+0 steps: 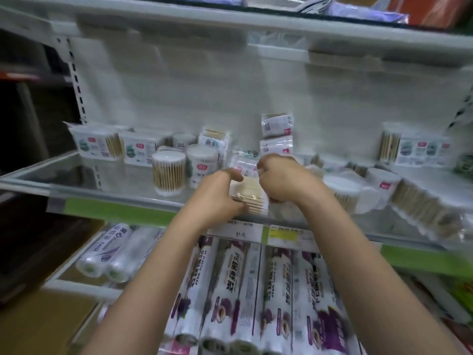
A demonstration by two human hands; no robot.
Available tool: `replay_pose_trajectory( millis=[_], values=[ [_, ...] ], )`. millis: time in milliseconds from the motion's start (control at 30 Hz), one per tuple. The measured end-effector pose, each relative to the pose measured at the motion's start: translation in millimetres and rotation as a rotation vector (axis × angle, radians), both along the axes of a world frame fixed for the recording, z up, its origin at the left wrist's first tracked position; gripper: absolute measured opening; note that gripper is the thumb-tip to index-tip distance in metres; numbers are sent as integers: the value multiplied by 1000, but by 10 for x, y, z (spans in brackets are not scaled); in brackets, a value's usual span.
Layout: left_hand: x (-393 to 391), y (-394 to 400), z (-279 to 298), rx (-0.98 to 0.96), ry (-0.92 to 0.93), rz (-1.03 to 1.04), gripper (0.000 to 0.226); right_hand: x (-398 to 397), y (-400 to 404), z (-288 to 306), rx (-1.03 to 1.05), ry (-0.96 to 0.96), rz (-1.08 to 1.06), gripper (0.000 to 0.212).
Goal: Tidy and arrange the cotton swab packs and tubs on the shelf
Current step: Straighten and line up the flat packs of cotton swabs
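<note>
A flat clear pack of wooden cotton swabs sits at the front middle of the white shelf. My left hand grips its left side and my right hand grips its upper right. Two round swab tubs stand just left of my hands. Boxed swab packs line the back left. Two packs are stacked at the back middle. Tubs and packs lie toppled in a heap on the right. The frame is motion-blurred.
Price labels run along the shelf's front edge. Rolls of plastic wrap fill the lower shelf under my arms. An upper shelf hangs overhead. A dark gap lies to the left of the shelf upright.
</note>
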State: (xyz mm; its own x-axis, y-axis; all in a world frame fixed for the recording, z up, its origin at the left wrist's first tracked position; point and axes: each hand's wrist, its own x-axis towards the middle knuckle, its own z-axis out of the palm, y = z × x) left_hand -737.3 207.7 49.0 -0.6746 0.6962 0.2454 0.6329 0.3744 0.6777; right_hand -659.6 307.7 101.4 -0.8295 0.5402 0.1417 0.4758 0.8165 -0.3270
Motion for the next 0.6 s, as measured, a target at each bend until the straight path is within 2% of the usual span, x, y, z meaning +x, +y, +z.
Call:
replay_pose_trajectory(
  millis=[167, 300, 400, 467, 600],
  values=[
    [100, -33, 31, 30, 53, 29, 59, 42, 114, 18, -180, 138, 32, 30],
    [145, 14, 22, 57, 247, 97, 57, 95, 171, 48, -376, 285, 82, 29],
    [147, 13, 23, 197, 285, 173, 48, 155, 205, 81, -490, 409, 113, 33],
    [124, -50, 56, 338, 142, 154, 40, 201, 248, 77, -496, 487, 103, 36],
    [88, -302, 161, 548, -335, -12, 22, 237, 255, 23, -371, 517, 16, 42]
  ],
)
